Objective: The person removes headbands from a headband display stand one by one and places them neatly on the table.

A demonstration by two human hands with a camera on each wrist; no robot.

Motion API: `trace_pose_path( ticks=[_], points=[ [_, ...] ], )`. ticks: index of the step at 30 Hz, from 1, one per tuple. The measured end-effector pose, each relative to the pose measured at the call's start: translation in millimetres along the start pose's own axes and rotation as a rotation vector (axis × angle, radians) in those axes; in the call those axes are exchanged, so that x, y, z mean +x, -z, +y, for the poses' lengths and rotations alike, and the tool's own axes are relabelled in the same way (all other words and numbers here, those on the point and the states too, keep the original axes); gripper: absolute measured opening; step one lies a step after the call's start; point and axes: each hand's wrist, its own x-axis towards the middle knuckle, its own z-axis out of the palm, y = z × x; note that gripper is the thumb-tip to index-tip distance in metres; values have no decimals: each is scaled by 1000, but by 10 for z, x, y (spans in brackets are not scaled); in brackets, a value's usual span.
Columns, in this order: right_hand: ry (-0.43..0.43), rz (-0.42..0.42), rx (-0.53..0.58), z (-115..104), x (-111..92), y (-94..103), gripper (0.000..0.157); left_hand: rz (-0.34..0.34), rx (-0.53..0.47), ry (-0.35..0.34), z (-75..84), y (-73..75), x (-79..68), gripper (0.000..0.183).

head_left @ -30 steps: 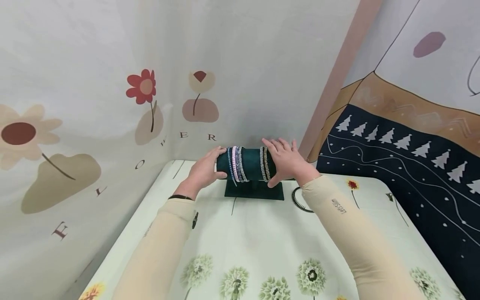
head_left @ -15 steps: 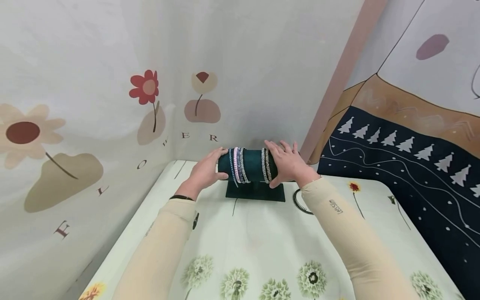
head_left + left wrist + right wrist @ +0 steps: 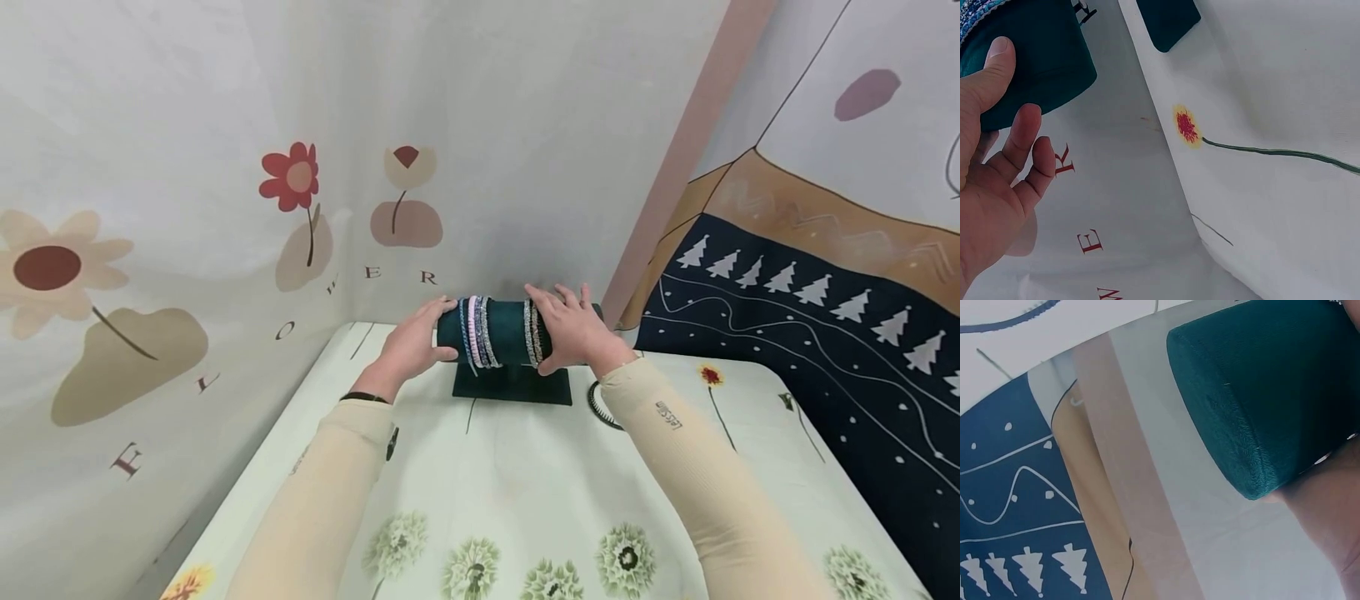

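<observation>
A dark green velvet bracelet display stand (image 3: 506, 329) rests on the table, its padded bar lying crosswise over a flat base (image 3: 512, 386). Several blue, pink and silver bracelets (image 3: 480, 333) circle the bar left of centre; silver and dark bracelets (image 3: 531, 333) sit farther right. My left hand (image 3: 408, 346) holds the bar's left end, thumb in front and fingers behind. My right hand (image 3: 577, 333) spans the bar, fingertips and thumb right at the right-hand bracelets. Past that hand, the bar's bare right end (image 3: 1260, 400) sticks out in the right wrist view.
A black toothed hoop (image 3: 602, 410) lies on the table by the right forearm, partly covered. A flower-printed cloth (image 3: 517, 475) covers the table. A pale curtain (image 3: 510, 150) hangs close behind the stand, and a dark tree-patterned cloth (image 3: 795, 325) hangs at the right.
My right hand has shifted slightly left along the bar, baring its right end. The left hand keeps its hold. The whole view has drifted a little.
</observation>
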Motion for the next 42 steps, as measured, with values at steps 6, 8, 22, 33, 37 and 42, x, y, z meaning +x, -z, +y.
trace_pose_path(
  ticks=[6, 8, 22, 33, 37, 42],
  points=[
    [-5, 2, 10, 20, -23, -15, 144, 0, -1, 5, -12, -14, -15, 91],
    [-6, 10, 22, 32, -28, -19, 143, 2, -2, 4, -16, -17, -19, 91],
    [-1, 28, 139, 135, -51, 3, 125, 8, -13, -9, -40, -22, -17, 90],
    [-6, 5, 61, 143, -77, -27, 137, 0, -25, -16, -29, 5, -10, 90],
    [-5, 29, 38, 137, -88, -51, 138, -4, -26, -14, -21, 7, -8, 90],
    [5, 48, 35, 140, -100, -54, 133, -7, -25, -7, -11, 2, -15, 91]
  ],
)
